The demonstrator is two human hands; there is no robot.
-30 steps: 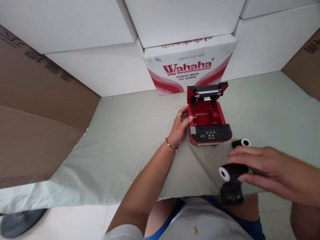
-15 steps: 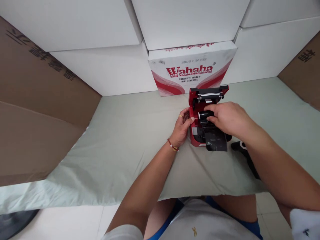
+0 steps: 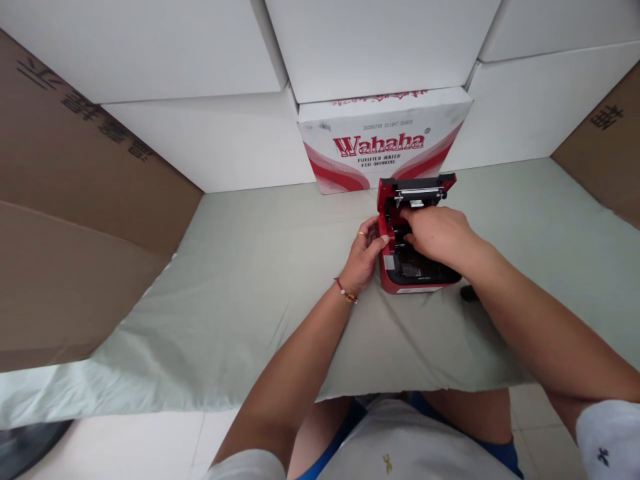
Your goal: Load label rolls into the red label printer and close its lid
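Observation:
A red and black label printer (image 3: 390,283) stands on the cloth-covered table with its lid (image 3: 417,183) raised. My left hand (image 3: 365,255) grips the printer's left wall, thumb over the rim and fingers on the outer side. Reaching into the open body, my right hand (image 3: 440,233) has its fingers closed round a glossy black ribbon roll (image 3: 401,237), most of which the hand hides. Dark film lies over the front of the printer's inside.
A Wahaha water carton (image 3: 380,143) stands behind the printer, against stacked white boxes (image 3: 200,147). Brown cartons (image 3: 90,267) flank the table on both sides. Under my right forearm, a black object (image 3: 469,293) is mostly hidden. The green cloth (image 3: 260,267) hangs over the front edge.
My right hand has moved left and down into the printer with the ribbon roll. The film that hung over the printer's front edge now lies inside. My left hand has stayed put.

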